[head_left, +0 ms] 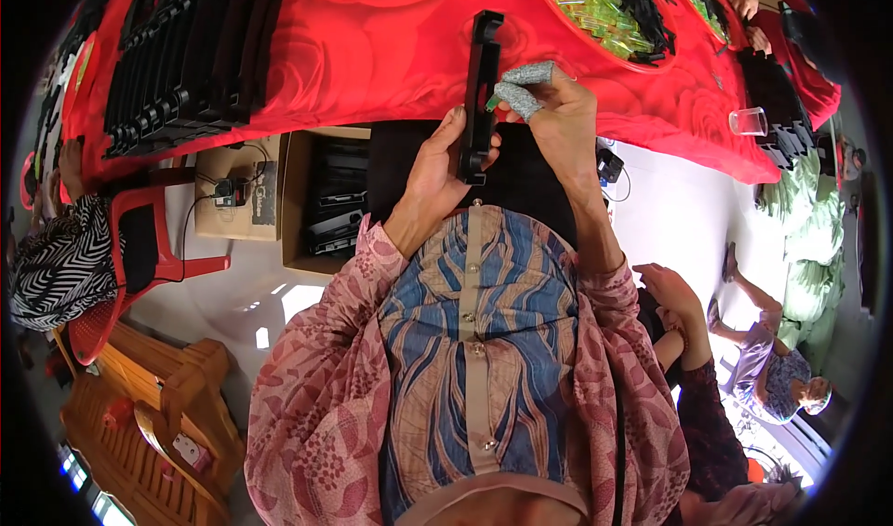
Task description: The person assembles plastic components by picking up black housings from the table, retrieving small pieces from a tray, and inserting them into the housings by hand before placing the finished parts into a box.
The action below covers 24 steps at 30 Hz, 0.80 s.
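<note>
My left hand (435, 168) grips the lower part of a long, narrow black plastic part (481, 70), held nearly upright at the table's front edge. Its thumb lies along the left side, and fingertips show on the right. Silvery-grey wraps cover the thumb and forefinger of my right hand (566, 121). Those fingers pinch a small green piece (492, 103) against the right side of the black part. Whether the piece sits inside the part is hidden by the fingers. Beyond my right hand lie loose yellow-green clear pieces (595, 10) with small black pieces (651, 33).
Black plastic parts (177, 70) stand stacked at the left on the red tablecloth (344, 52). Below the table is a cardboard box (296, 191) of similar parts. A clear cup (747, 121) is at the right edge. Another person's hand (672, 289) is close by my right arm.
</note>
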Tool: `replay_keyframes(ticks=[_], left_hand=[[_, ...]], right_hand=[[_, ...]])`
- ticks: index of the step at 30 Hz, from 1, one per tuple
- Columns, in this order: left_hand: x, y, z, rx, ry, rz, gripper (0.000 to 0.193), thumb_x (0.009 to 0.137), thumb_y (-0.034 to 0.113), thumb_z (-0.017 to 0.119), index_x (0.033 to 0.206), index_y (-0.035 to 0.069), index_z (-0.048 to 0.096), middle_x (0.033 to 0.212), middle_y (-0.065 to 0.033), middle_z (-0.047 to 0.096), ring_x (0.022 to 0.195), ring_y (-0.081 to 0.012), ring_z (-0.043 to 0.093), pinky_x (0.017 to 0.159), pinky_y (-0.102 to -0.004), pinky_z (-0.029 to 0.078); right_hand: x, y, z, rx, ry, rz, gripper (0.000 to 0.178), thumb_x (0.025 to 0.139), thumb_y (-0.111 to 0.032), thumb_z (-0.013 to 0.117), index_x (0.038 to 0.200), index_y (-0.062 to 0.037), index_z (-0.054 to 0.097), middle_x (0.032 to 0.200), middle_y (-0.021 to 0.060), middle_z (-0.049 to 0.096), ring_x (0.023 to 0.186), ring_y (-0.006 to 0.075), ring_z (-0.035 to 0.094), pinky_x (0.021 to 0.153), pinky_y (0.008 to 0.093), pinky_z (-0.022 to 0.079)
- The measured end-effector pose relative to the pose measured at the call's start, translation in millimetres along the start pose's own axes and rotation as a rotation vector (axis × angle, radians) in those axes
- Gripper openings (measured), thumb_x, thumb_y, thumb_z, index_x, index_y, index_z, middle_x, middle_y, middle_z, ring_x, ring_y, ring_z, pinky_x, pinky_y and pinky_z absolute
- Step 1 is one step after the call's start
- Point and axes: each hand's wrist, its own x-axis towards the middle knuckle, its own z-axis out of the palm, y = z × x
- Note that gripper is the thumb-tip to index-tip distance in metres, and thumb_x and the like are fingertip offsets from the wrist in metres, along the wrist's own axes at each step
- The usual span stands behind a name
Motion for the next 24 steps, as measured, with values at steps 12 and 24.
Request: replay_keyframes(ticks=[12,24], left_hand=[[4.7,-4.0,-7.5,-0.01,-0.084,0.025,0.022,0.097,0.027,0.051,0.107,0.008,0.053,0.093,-0.0094,0.061,0.082,-0.0209,0.062,0.069,-0.0311,0.052],[4.5,-4.8,-7.8,-0.033,-0.084,0.037,0.024,0.097,0.028,0.051,0.107,0.006,0.054,0.09,-0.0111,0.062,0.079,-0.0211,0.062,0.068,-0.0314,0.053]], right_hand=[[-5.7,-0.2,12.2,-0.317,0.031,-0.228,0.019,0.072,0.014,0.058,0.089,0.0068,0.06,0.077,0.0113,0.058,0.049,0.0154,0.059,0.041,0.0272,0.045],[-3.4,10.8,3.9,-0.545,-0.012,-0.371,0.037,0.057,0.011,0.055,0.093,0.0047,0.062,0.08,0.0157,0.052,0.059,0.0308,0.054,0.05,0.0374,0.045]])
